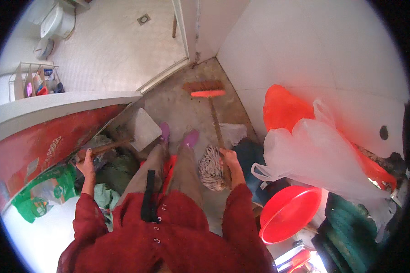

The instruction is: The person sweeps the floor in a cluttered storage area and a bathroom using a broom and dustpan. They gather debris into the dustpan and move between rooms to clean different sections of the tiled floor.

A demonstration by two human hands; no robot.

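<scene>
My right hand [231,163] grips the wooden handle of a broom [216,117]. The broom's orange-red head [207,93] and brown bristles rest on the floor ahead of me. My left hand [86,163] is closed around the brown handle of a dustpan [145,128], whose pale pan is at floor level beside my left shoe [164,130]. Next to my right hand is a mop head of grey strands [210,167]. A crumpled translucent white sheet or bag [233,133] lies on the floor right of the broom handle.
White plastic bags [314,150] and an orange-red bag [283,107] hang along the right wall, above a red basin [290,215]. At left, a green bag [44,194] stands by a red panel [54,140]. Past a raised threshold [165,75] are a toilet [56,20] and rack [34,80].
</scene>
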